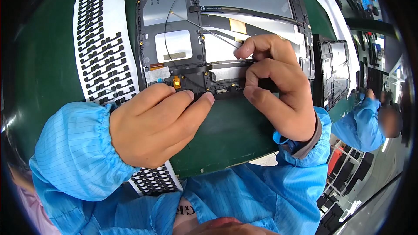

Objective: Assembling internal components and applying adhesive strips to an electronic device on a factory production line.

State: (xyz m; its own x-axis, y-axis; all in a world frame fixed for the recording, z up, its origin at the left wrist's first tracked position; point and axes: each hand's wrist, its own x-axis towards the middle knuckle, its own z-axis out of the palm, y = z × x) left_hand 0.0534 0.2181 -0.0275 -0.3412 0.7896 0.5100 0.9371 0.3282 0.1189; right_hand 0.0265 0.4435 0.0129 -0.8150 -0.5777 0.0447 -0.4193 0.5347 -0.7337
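A black tablet housing (202, 56) with silver panels lies in front of me on the green tabletop. My left hand (156, 126) is closed, fingers bent together at the housing's near edge, beside a small orange flex piece (176, 82). Its thumb is hidden, and what it grips does not show. My right hand (281, 85) is closed too, thumb and index finger pinched at the near right part of the housing; I cannot make out what is between them. Another curled fingertip lies near the end of a thin wire (204, 28) that crosses the housing.
White sheets with rows of black adhesive pieces (104, 48) lie left of the housing; another such sheet (156, 178) is at the near table edge. A second black housing (334, 72) rests on the right. Beyond it, a person in blue sleeves (361, 124) sits nearby.
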